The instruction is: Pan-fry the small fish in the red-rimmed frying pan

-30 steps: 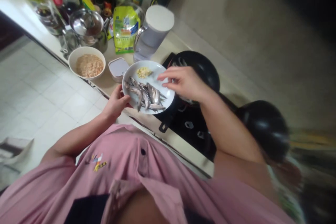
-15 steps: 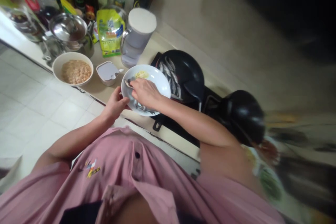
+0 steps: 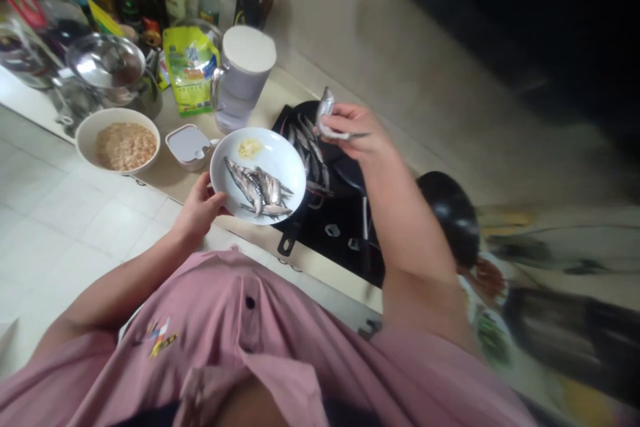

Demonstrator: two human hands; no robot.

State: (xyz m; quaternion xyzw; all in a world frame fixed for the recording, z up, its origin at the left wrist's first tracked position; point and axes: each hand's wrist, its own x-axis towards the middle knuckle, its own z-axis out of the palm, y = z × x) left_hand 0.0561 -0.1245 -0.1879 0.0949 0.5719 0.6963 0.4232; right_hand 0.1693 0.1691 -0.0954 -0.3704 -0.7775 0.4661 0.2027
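Observation:
My left hand [image 3: 203, 205] grips the near left rim of a white plate [image 3: 293, 153], thumb on top. Several small silvery fish [image 3: 257, 187] lie on the plate, with a little heap of chopped pale-yellow bits, maybe garlic or ginger [image 3: 249, 147], by its far rim. Raised over the black frying pan [image 3: 345, 160], my right hand [image 3: 357, 130] pinches a small fish [image 3: 327, 113], bent in the fingers. Under it, more fish [image 3: 310, 150] lie side by side in the pan's left part. A spatula [image 3: 351, 175] rests in the pan; my right forearm hides part of the pan.
Left of the plate stand a lidded seasoning box [image 3: 189, 145], a bowl of tan food [image 3: 125, 145] and a water pitcher [image 3: 245, 80]. Behind them are a yellow-green bag [image 3: 191, 70], a steel pot [image 3: 107, 63] and bottles. A black wok [image 3: 450, 217] sits right of my forearm.
My right hand has left the plate with a fish and moved right and up over the pan. The left hand still holds the plate; the whole view has shifted slightly.

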